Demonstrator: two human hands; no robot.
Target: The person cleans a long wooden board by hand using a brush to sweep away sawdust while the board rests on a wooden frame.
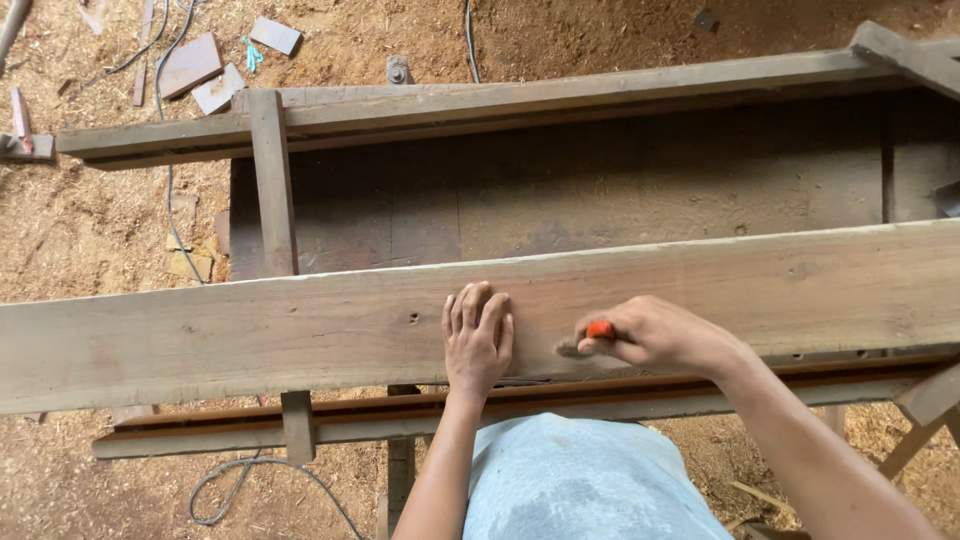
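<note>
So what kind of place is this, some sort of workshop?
Most likely a rough carpentry or sawmill yard. Sawdust covers the ground, a long plank lies on a timber work frame, and wood offcuts lie scattered about.

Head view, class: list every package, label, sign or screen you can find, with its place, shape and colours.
None in view: only a long bare plank across a wooden frame, offcuts on the sawdust, and two hands on the plank.
</note>
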